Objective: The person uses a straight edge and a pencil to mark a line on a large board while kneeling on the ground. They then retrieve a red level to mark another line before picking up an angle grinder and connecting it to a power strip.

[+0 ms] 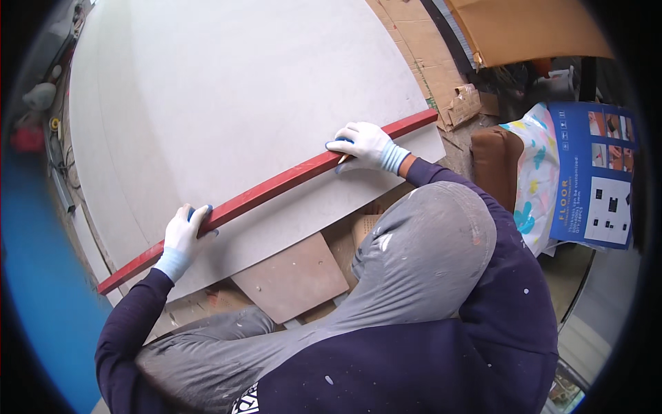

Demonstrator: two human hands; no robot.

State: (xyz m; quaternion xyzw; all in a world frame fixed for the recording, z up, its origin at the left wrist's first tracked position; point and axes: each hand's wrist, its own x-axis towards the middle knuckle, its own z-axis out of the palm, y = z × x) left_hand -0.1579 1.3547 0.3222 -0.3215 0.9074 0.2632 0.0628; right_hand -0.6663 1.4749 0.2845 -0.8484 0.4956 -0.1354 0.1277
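Note:
A long red metal bar [276, 184], like a straightedge, lies slantwise across a large white board [227, 90] and reaches past both of its side edges. My left hand [183, 238], in a white glove with blue fingertips, is closed over the bar near its left end. Further right, my right hand [369, 146], gloved the same way, rests by the bar's far edge. Between its fingers is a thin light stick that looks like a pencil [343, 159], its tip at the bar. Part of the grip is hidden by the glove.
Under the board's near edge lies a pinkish-brown panel [291, 277], close to my bent knees. Cardboard [531, 31] stands at the upper right. A brown cushion-like block [493, 165] and a blue printed package [596, 172] sit at the right. Clutter lines the left side.

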